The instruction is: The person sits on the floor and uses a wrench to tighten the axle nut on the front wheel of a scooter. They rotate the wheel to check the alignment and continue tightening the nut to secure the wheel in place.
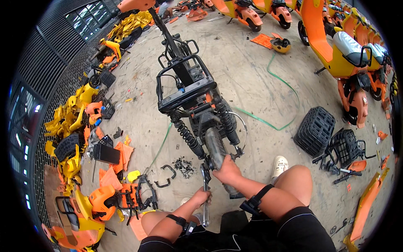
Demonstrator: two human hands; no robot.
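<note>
Concrete floor (239,63) ran open rightward to a looping green hose (287,124). Nearer, the stripped scooter's rear wheel (214,145) stood before the person, the right hand (228,170) with its grip clasped on it, the left hand (202,196) closed round a wrench (205,215) at its left side. Bracing the wheel and seating the wrench squarely seemed wise; leftward, the knee (150,220) might limit its swing.

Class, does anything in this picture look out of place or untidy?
Yes: small dark pieces lie scattered on the floor left of the wheel, and a green line trails loosely there too. Both look untidy underfoot.
</note>
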